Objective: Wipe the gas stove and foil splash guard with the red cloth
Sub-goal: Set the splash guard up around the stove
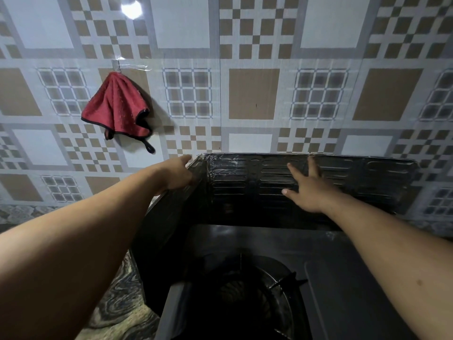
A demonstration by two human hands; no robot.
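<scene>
The red cloth (117, 106) with black trim hangs from a hook on the tiled wall, upper left, held by neither hand. The dark embossed foil splash guard (367, 175) stands folded around the back and left of the black gas stove (348, 285), whose burner grate (257, 295) shows at the bottom. My left hand (177, 173) grips the top edge of the guard's left panel at the fold. My right hand (306, 190) lies flat with fingers spread against the guard's back panel.
A patterned tiled wall (252, 94) rises behind the stove, with a light reflection at the top. A marbled countertop (120, 298) runs to the left of the stove. A strip of clear tape sits by the hook (117, 63).
</scene>
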